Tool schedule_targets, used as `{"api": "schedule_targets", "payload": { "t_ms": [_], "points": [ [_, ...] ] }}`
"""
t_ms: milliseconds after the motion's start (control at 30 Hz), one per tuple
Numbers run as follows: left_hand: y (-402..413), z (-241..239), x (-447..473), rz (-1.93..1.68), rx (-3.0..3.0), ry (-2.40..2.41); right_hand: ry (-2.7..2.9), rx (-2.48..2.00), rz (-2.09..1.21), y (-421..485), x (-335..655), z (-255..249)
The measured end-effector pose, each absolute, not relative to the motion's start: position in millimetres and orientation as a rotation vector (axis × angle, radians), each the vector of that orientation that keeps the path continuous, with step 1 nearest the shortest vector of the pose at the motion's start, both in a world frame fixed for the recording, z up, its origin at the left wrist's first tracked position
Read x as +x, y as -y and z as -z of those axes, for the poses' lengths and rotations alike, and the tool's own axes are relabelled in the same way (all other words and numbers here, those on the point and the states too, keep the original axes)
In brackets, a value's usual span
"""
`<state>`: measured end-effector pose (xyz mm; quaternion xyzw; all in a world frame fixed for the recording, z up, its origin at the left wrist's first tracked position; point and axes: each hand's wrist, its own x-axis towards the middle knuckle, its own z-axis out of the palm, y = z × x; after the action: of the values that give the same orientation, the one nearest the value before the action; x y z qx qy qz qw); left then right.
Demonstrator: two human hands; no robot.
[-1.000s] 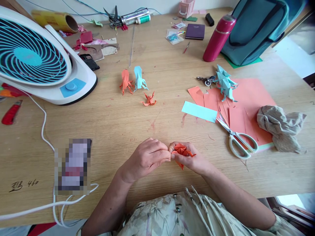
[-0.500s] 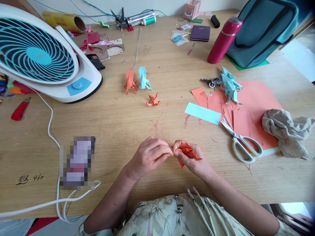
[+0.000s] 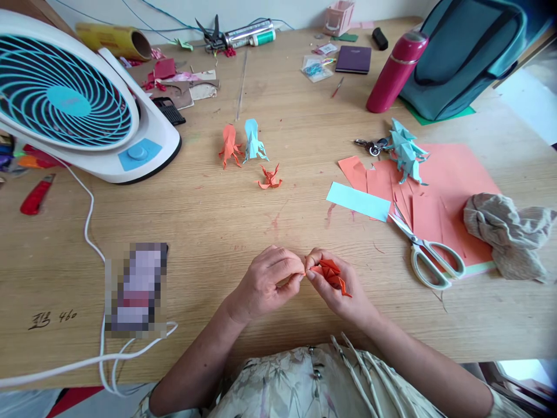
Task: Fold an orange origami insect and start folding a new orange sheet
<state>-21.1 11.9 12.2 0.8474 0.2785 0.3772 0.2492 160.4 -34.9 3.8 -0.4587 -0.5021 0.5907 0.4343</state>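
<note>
Just above the near edge of the wooden table [image 3: 209, 220], both my hands meet on a small folded orange paper figure [image 3: 331, 274]. My right hand [image 3: 337, 285] cradles it in curled fingers. My left hand [image 3: 268, 280] pinches its left tip between thumb and forefinger. Farther back in the middle lie three finished paper figures: an orange one [image 3: 229, 145], a light blue one [image 3: 253, 140] and a small orange one [image 3: 270, 176].
White-handled scissors [image 3: 429, 252] lie on orange paper sheets [image 3: 452, 174] at right, with a blue strip [image 3: 358, 201], blue paper figures [image 3: 406, 150], a crumpled cloth [image 3: 507, 232], a pink bottle [image 3: 395, 71] and a teal bag [image 3: 461, 49]. A fan [image 3: 78, 104], its cord and a blurred phone [image 3: 136, 289] sit at left.
My hands have kept working the orange figure in place; the right hand has turned it slightly downward and the left fingers pinch closer. The view shifted a little.
</note>
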Motion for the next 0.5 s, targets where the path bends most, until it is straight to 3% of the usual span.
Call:
{"api": "schedule_targets", "payload": {
  "t_ms": [500],
  "points": [
    [1.3, -4.7, -7.0, -1.103, 1.955, -0.988, 1.308, -1.221, -1.142, 36.8, 157.8, 4.4]
  ]
}}
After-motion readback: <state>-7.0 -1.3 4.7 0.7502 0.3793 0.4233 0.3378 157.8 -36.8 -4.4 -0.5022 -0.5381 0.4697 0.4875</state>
